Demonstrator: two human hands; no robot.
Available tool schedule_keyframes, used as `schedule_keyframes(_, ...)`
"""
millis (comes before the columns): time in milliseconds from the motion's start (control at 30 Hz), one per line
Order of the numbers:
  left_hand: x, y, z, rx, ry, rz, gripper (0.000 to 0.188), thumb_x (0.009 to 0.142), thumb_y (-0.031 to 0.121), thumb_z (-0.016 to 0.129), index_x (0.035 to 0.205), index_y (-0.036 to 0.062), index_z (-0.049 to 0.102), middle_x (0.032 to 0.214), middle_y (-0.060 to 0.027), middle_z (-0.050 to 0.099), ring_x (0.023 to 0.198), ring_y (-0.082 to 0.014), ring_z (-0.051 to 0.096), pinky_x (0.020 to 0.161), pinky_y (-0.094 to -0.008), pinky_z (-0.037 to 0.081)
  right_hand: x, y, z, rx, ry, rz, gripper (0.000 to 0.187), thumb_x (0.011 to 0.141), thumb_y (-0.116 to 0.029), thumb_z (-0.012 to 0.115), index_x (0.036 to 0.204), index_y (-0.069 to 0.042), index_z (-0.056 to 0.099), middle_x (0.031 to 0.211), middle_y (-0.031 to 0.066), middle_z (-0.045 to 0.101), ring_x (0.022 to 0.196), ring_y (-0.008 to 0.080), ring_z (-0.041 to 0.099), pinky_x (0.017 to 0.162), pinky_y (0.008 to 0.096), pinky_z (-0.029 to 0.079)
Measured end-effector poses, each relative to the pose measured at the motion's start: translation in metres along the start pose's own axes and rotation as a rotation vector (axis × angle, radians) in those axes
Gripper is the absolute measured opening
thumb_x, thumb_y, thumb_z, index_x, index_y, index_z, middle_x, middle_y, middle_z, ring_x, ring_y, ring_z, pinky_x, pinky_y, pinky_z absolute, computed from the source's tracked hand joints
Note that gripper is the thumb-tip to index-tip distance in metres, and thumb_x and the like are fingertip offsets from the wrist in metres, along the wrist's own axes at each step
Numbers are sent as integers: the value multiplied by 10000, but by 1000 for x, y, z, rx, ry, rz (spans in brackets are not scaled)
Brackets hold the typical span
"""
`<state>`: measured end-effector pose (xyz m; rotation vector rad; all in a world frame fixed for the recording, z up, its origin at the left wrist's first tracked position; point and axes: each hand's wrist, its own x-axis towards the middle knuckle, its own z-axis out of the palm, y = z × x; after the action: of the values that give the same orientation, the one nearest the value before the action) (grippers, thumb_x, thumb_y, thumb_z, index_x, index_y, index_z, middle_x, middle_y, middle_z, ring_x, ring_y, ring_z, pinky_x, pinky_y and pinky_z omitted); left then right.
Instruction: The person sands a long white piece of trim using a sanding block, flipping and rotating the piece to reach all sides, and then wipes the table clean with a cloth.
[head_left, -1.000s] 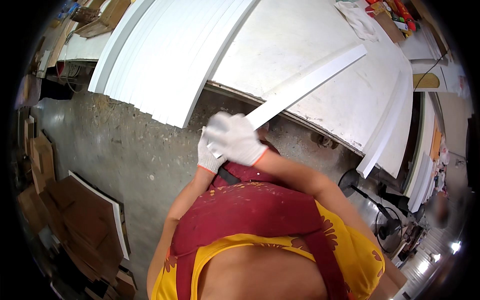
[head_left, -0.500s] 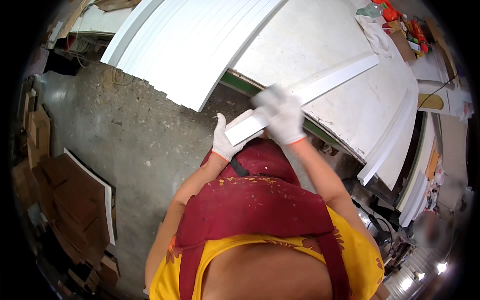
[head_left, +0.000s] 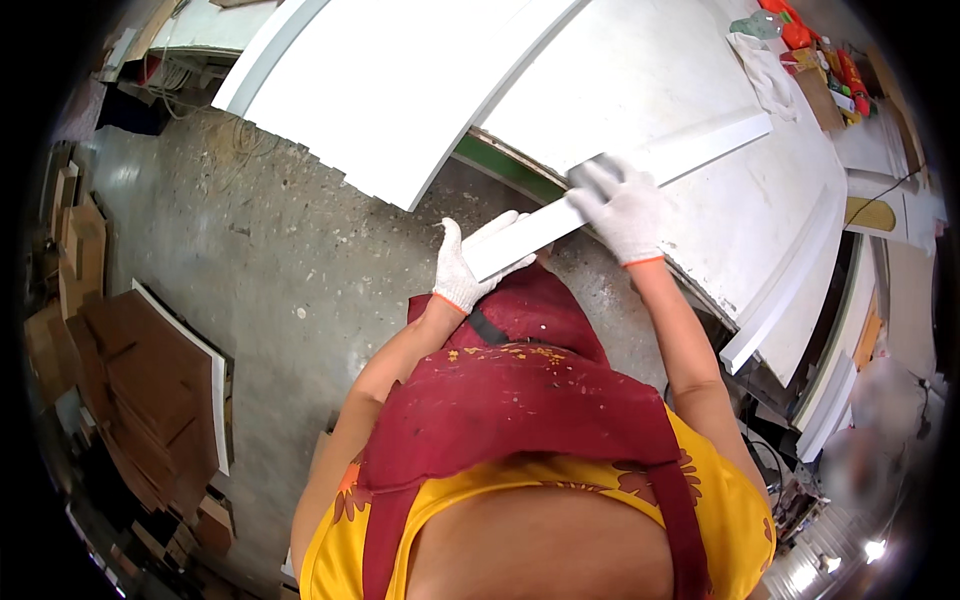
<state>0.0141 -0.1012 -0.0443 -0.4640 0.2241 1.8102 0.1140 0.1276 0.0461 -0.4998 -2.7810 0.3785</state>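
A long white strip of board (head_left: 520, 243) runs slantwise from my waist up onto the white worktable. My left hand (head_left: 466, 262), in a white knit glove, cradles its near end from below; the thumb stands away from the strip and the fingers pass underneath. Farther along, my right hand (head_left: 628, 218), gloved too, lies over the strip with its fingers closed on a dark grey sanding block (head_left: 597, 176). The block is smeared by motion, and its contact with the strip is hard to make out.
White strips (head_left: 370, 90) lie side by side at the upper left, overhanging the floor. Another strip (head_left: 775, 300) rests on the worktable (head_left: 620, 100) at right. A white cloth (head_left: 765, 75) and several bottles stand at the far right. Brown panels (head_left: 150, 390) are stacked at left.
My right hand has slid up and right along the strip with the sanding block, away from my left hand. More of the strip's near end now shows. My left hand has shifted slightly right.
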Motion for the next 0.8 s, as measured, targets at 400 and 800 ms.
schedule_keyframes(400,-7,3,-1,111,79,35,1083,988,824,232,1556,-87,371,1546,-276,484,1384,-462,510,1173,-585,408,11,-26,12,145,-207,-69,235,850,-369,698,1033,-247,780,1193,99,702,1064,298,693,890,452,561)
schedule_keyframes(800,11,42,26,1300,-71,-34,607,1006,329,638,1459,-67,560,1434,-138,635,1238,-207,636,1057,-329,482,17,64,-21,57,87,413,551,839,-557,676,1257,-208,762,1221,174,705,1043,339,682,943,491,547)
